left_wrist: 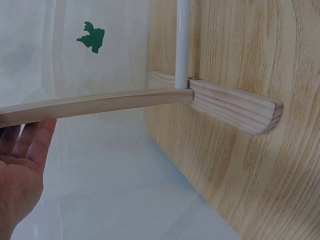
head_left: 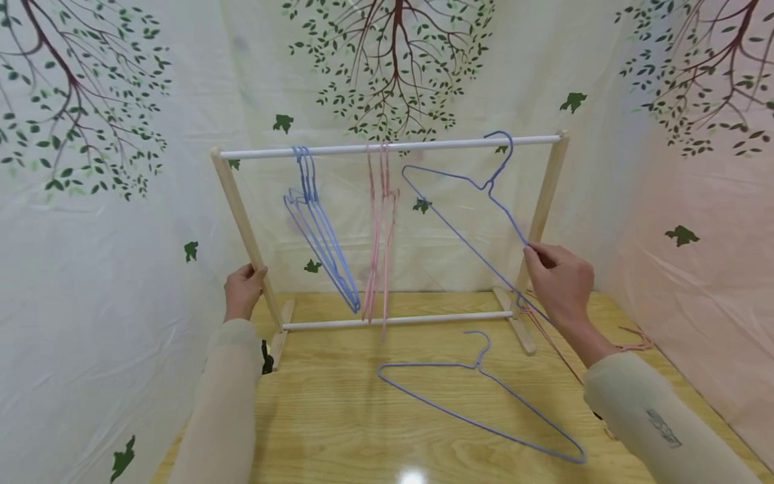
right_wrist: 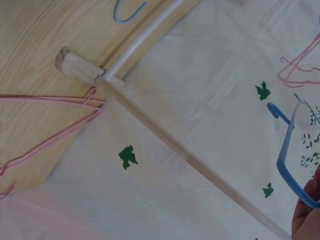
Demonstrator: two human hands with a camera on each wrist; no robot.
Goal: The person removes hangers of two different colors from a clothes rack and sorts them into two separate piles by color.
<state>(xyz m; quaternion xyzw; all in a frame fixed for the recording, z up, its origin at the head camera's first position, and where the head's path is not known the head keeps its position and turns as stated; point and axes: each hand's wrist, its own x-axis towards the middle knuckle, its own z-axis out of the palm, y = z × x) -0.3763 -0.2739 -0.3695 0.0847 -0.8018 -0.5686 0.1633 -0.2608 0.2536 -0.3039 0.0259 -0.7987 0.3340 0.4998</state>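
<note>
no legible text observed. right sleeve (head_left: 659,420) carried a small grey printed mark, too blurred to read. no other labels, numbers or signs were seen.

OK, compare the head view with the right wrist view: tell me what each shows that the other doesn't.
Only the head view: the left hand gripping the rack's left post, hangers already hung on the top rail, and the whole right hand. Only the right wrist view: the pink hangers lying behind the rack's right foot, seen plainly. Both: the blue hanger held by the right hand.
</note>
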